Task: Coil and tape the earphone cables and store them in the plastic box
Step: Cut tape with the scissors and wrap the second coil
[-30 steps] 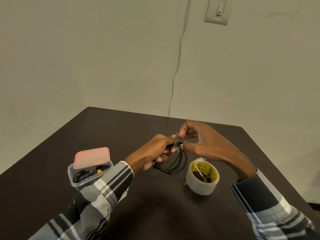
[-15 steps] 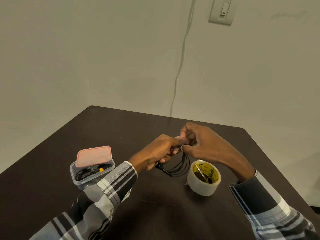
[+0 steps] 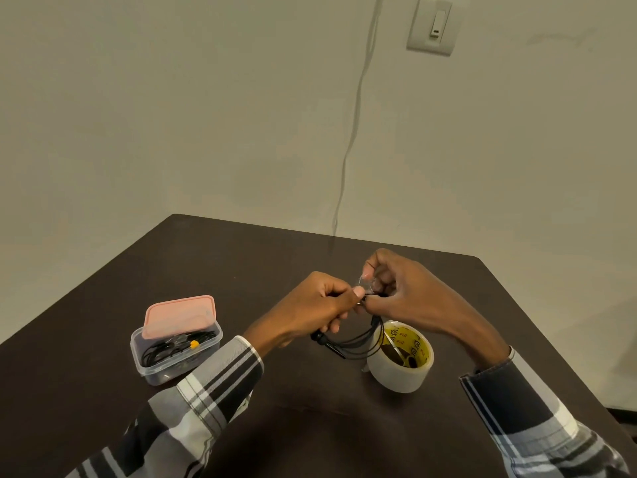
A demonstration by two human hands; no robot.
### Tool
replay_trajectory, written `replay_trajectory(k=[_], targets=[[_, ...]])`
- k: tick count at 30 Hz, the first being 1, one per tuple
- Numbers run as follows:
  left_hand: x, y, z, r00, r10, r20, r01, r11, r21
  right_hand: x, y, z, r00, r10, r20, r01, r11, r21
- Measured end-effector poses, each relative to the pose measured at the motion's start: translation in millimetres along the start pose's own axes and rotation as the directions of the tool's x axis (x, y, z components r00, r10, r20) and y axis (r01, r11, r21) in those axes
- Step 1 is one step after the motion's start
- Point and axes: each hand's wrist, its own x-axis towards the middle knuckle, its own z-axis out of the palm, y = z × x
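My left hand (image 3: 315, 307) grips a coiled black earphone cable (image 3: 355, 339) above the dark table; its loops hang below my fist. My right hand (image 3: 400, 291) pinches a small piece of clear tape (image 3: 366, 280) against the top of the coil, right beside my left thumb. A roll of clear tape (image 3: 401, 360) with a yellow core stands on the table just under my right wrist. The clear plastic box (image 3: 175, 353) sits at the left, holding several black cables, with its pink lid (image 3: 179, 315) lying tilted across its back half.
The dark table (image 3: 241, 263) ends at the wall behind and has a right edge near my right sleeve. A thin cable (image 3: 351, 139) hangs down the wall below a light switch (image 3: 432, 25).
My right fingers have worked the tape piece closer round the top of the coil. Both hands stay together over the same spot; the box and tape roll have not moved.
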Motion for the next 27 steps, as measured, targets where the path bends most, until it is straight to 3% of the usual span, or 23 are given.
replay_trajectory(k=[6,12,21,27], targets=[[0,-3,-7,0.997,0.046,0.057,-0.05,0.995,0.082,-3,9,-2,1.0,0.027,-0.003,-0.027,0.999,0.041],[3,-7,-3,0.987,0.132,-0.09,-0.126,0.99,0.06,-4,11,-4,0.999,0.037,-0.005,-0.036,0.992,0.12],[3,-10,8,0.909,0.355,-0.218,-0.261,0.893,0.367,-4,16,-5,0.998,0.017,-0.058,-0.008,0.987,0.159],[-1,-10,18,0.852,0.451,-0.264,-0.293,0.83,0.475,-4,18,-2,0.997,0.026,-0.075,-0.012,0.984,0.179]])
